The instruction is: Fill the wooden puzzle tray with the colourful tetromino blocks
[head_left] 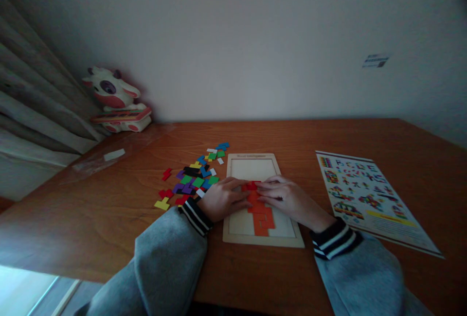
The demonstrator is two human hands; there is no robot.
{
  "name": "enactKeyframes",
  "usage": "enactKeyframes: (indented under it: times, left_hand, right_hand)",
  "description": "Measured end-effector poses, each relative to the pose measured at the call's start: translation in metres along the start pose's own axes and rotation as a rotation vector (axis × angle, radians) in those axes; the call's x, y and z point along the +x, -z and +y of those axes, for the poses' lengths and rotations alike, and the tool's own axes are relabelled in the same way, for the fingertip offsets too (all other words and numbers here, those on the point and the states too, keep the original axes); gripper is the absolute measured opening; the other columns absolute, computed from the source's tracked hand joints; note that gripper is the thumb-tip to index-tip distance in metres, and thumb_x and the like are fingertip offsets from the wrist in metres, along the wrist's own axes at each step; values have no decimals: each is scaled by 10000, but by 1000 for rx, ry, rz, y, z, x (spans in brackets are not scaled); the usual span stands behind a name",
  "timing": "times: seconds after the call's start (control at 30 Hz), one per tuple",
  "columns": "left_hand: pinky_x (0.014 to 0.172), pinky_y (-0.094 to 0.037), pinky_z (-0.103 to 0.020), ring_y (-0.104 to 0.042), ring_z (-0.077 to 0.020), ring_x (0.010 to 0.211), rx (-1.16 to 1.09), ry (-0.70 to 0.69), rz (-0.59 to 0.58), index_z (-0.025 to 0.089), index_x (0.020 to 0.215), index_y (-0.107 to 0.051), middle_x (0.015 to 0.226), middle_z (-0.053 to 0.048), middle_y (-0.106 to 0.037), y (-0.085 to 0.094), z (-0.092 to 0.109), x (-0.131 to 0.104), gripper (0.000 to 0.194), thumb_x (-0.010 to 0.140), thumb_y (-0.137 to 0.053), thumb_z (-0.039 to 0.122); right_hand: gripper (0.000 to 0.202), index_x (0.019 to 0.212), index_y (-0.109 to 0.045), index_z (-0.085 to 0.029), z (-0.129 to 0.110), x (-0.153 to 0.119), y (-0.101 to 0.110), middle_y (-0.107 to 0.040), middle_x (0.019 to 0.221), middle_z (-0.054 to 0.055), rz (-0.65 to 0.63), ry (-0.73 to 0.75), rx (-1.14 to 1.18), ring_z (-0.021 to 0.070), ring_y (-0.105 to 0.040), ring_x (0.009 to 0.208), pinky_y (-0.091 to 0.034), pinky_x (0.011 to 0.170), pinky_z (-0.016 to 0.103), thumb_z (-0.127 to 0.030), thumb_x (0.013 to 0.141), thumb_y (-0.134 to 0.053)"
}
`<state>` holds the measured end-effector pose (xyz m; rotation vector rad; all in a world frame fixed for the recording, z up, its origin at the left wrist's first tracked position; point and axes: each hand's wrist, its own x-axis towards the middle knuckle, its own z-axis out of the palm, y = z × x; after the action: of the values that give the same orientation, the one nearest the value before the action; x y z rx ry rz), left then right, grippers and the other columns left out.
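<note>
A wooden puzzle board (263, 243) with a pale inner field lies in front of me. Orange puzzle pieces (260, 221) sit joined in a column on that field. At the column's top is a red puzzle piece (251, 186), partly covered by fingers. From the left, my left hand (224, 199) grips its edge with the fingertips. My right hand (288, 198) closes on the same piece from the other side, its fingers close together. Where exactly the fingertips press is partly hidden.
Left of the board, several coloured puzzle pieces (198, 183) lie scattered, some overlapping. A printed pattern sheet (375, 194) lies on the right of the wooden table (120, 228). A cow toy (122, 104) stands at the back left by the curtain (32, 87).
</note>
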<state>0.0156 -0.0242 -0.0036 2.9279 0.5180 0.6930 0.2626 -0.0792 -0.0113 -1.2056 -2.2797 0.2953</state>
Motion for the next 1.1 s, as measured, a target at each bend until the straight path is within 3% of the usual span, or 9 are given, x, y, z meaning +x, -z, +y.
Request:
enactKeyframes:
  times: [0.47,0.67,0.8,1.1]
  left_hand:
    - [978,-551,-346,-662,-212,1093,-33,-26,-8,170,1125,-716,1177,-69,-730,-2,-2,0,343,990,-534,428]
    - [967,-557,-348,-667,-204,1077,-39,-28,-4,172,1132,-714,1185,-77,-726,-1,-1,2,342,994,-527,423]
    - [964,-560,-361,-657,-222,1089,-15,-37,-6,173,1147,-708,1198,-70,-722,-3,-3,1,342,983,-545,426]
    - [974,-560,-344,-655,-210,1106,-15,-21,-23,175,1140,-709,1199,-69,-722,-1,-1,1,337,988,-540,424]
  right_hand:
    - [242,1114,-743,-336,0,0,-1,-737,1179,39,-4,-36,44,206,-660,1078,-558,948,406,-238,904,-676]
    - [442,1335,-616,-295,-1,-2,0,-706,1210,70,29,-160,142,222,-661,1106,-525,1008,425,-295,898,-687]
    - [492,1383,-561,-322,-2,-2,-1,-685,1273,57,32,-162,180,231,-628,1180,-485,1059,466,-296,905,-675]
    - [422,1336,-600,-291,-5,-1,2,-669,1289,64,34,-133,216,227,-606,1200,-474,1064,446,-354,921,-648]
